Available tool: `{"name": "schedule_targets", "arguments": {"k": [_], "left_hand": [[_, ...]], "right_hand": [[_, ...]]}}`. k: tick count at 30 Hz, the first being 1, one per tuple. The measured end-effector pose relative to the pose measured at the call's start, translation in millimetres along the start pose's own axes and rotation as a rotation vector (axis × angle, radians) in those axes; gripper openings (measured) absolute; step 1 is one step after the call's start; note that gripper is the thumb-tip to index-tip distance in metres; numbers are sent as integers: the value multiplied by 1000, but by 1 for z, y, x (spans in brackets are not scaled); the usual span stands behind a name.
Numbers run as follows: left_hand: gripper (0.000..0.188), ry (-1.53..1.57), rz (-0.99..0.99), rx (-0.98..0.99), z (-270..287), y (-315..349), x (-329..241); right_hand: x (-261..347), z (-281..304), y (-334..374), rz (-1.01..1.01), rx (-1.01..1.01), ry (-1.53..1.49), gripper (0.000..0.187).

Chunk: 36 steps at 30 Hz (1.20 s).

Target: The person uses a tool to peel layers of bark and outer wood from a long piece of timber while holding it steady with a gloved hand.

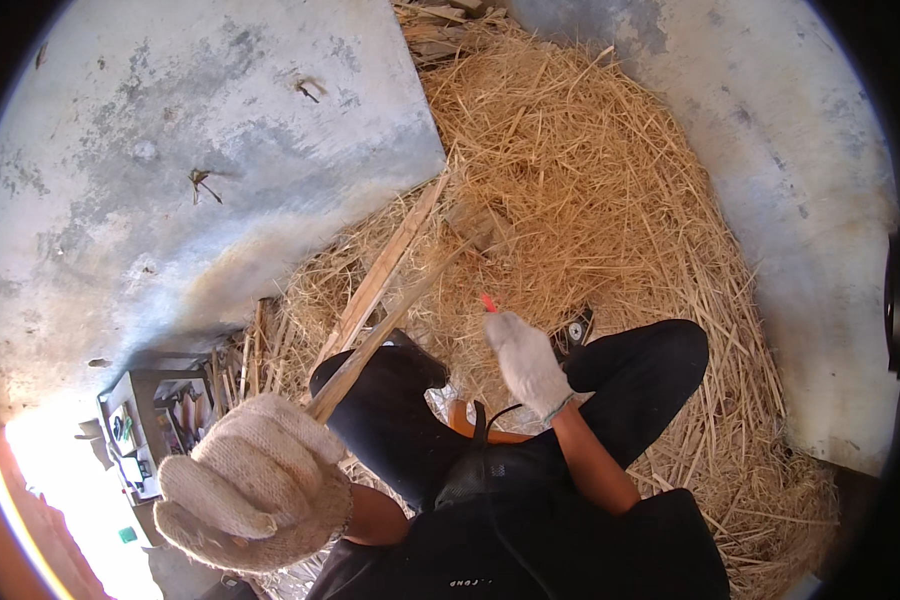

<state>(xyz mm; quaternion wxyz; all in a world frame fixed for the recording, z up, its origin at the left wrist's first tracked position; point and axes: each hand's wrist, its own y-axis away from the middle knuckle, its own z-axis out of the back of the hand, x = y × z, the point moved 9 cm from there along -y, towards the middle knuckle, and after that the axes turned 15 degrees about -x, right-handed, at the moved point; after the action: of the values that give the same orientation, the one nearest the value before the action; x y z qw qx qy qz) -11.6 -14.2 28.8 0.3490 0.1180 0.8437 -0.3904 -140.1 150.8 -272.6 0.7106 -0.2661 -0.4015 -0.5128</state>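
The left hand (255, 485), in a knitted glove, is curled with its fingers folded over the near end of a thin wooden strip (400, 310), though the glove hides just how the fingertips meet it. The strip runs forward from there, passing above the left knee (375, 395), its far end pointing toward the middle of the straw-covered floor; I cannot tell whether that end touches the straw. The right hand (528, 365), gloved too, is closed in front of the body around a small object with a red end (488, 302), most of it hidden, so its kind cannot be told. To handle the strip well, I would judge, the left grip should be firm enough to stop it rolling, its far end braced low, and the right hand best worked away from the left hand and both knees, with short, even strokes if the red-ended piece has an edge. Just beside the strip, on its left, lies a broader board (390, 260), slanting toward the wall corner. Between the legs shows something orange (460, 418). Loose straw (590, 180) is heaped toward the floor's far edge and along its right edge by a pale wall (770, 150); a shelf unit (150, 430) stands past the left edge
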Motion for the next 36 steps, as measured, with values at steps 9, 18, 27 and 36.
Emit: {"name": "schedule_targets", "arguments": {"k": [9, 18, 27, 36], "left_hand": [[54, 103, 39, -71, 1, -2, 6], [23, 73, 2, 65, -9, -7, 1], [27, 113, 67, 114, -1, -3, -2], [30, 115, -27, 20, 10, -1, -22]], "right_hand": [[156, 15, 45, 217, 153, -393, 24], [-47, -60, -12, -5, 176, 341, 41], [60, 11, 7, -145, -33, -222, 45], [70, 12, 13, -163, 36, -409, 40]]}}
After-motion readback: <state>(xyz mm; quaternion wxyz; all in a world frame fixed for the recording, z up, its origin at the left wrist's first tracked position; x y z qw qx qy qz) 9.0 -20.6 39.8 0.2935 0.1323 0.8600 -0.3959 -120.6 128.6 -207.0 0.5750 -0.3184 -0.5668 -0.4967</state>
